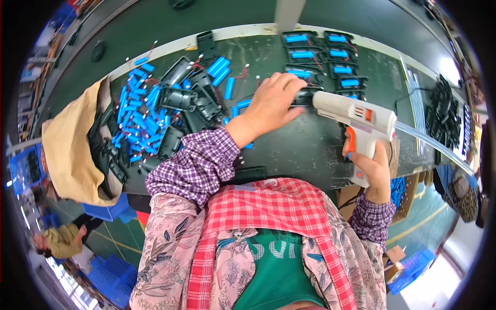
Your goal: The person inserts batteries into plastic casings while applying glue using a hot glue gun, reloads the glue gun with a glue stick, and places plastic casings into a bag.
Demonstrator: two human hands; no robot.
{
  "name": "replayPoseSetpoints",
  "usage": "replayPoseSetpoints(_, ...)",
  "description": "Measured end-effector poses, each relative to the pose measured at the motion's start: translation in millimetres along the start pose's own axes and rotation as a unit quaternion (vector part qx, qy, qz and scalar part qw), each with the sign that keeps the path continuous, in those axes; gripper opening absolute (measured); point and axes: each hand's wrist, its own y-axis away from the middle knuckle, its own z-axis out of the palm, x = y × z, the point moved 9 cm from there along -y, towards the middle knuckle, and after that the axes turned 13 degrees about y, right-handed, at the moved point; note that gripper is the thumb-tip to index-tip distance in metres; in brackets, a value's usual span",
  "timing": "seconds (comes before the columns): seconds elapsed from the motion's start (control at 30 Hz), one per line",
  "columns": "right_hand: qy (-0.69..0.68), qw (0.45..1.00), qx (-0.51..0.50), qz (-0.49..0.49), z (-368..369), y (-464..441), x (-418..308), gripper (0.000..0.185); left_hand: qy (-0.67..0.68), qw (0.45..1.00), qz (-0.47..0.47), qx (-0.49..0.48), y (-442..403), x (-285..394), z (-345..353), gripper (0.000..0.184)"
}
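Observation:
My right hand [376, 164] is wrapped around the handle of a white hot glue gun [341, 107], with fingers at its orange trigger. A clear glue stick [434, 140] sticks out of the gun's back end. The nozzle points left, toward my left hand [274, 102]. Thumb and fingers of that hand close around the end of a black plastic casing [306, 97], which is partly hidden by the hand and the gun. Above it lie black casings in two columns, each with a blue battery [302, 55] and thin red wires.
Many loose blue batteries [135, 120] and black casings [178, 98] are heaped at the left beside a tan sack [72, 144]. Clear glue sticks [415, 103] and a pile of black parts [443, 116] lie at the right. Another person [64, 242] is at the far lower left.

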Motion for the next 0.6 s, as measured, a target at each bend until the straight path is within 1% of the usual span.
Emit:
replayPoseSetpoints(0.07, -0.110, 0.990, -0.025, -0.083, 4, 0, -15, 0.050, -0.011, 1.000, -0.012, -0.009, 5, 0, -17, 0.033)
replayPoseSetpoints(0.1, -0.103, 0.991, -0.027, -0.079, 3, 0, -12, 0.060, -0.003, 0.999, -0.041, -0.008, 9, -4, -33, 0.019)
replayPoseSetpoints(0.13, -0.106, 0.991, -0.028, -0.079, 2, -1, -9, 0.060, -0.004, 0.998, -0.057, -0.005, 16, -7, -48, 0.014)
replayPoseSetpoints(0.2, -0.121, 0.986, -0.025, -0.110, 1, -1, -13, 0.062, -0.067, 0.992, -0.084, -0.060, 30, -9, -63, 0.012)
replayPoseSetpoints(0.23, -0.128, 0.987, -0.015, -0.095, 2, 0, -14, 0.062, -0.097, 0.991, -0.068, -0.062, 34, -6, -65, 0.009)
replayPoseSetpoints(0.27, -0.094, 0.992, 0.003, -0.081, -1, 2, -14, 0.058, -0.107, 0.990, -0.073, -0.055, 38, -10, -64, 0.009)
replayPoseSetpoints(0.3, -0.058, 0.996, 0.012, -0.072, -2, 3, -15, 0.054, -0.143, 0.984, -0.065, -0.082, 41, -15, -50, 0.008)
replayPoseSetpoints(0.33, -0.055, 0.993, -0.025, -0.099, 1, 2, -17, 0.054, -0.193, 0.974, -0.069, -0.099, 43, -23, -46, 0.007)
replayPoseSetpoints(0.37, 0.030, 0.995, -0.010, -0.098, -9, -5, -4, 0.049, -0.185, 0.975, -0.076, -0.091, 40, -23, -43, 0.008)
replayPoseSetpoints(0.4, 0.112, 0.987, 0.003, -0.118, -24, -17, 12, 0.045, -0.209, 0.960, -0.153, -0.105, 42, -47, -26, 0.014)
replayPoseSetpoints(0.43, 0.187, 0.971, 0.019, -0.151, -43, -33, 32, 0.042, -0.202, 0.966, -0.134, -0.092, 36, -60, -14, 0.015)
replayPoseSetpoints(0.47, 0.179, 0.958, -0.044, -0.220, -19, -21, 17, 0.042, -0.182, 0.977, -0.078, -0.077, 32, -59, -15, 0.018)
replayPoseSetpoints(0.5, 0.180, 0.940, -0.036, -0.289, -13, -9, 5, 0.037, -0.184, 0.975, -0.069, -0.107, 26, -59, -11, 0.021)
replayPoseSetpoints(0.53, 0.178, 0.921, -0.007, -0.345, -8, 3, -11, 0.033, -0.105, 0.984, -0.119, -0.086, 20, -51, -21, 0.026)
replayPoseSetpoints(0.57, 0.174, 0.905, 0.036, -0.387, -7, 16, -25, 0.031, -0.063, 0.981, -0.157, -0.099, 14, -50, -16, 0.030)
replayPoseSetpoints(0.6, 0.168, 0.888, 0.089, -0.419, -8, 29, -40, 0.030, -0.020, 0.986, -0.146, -0.082, 8, -47, -8, 0.035)
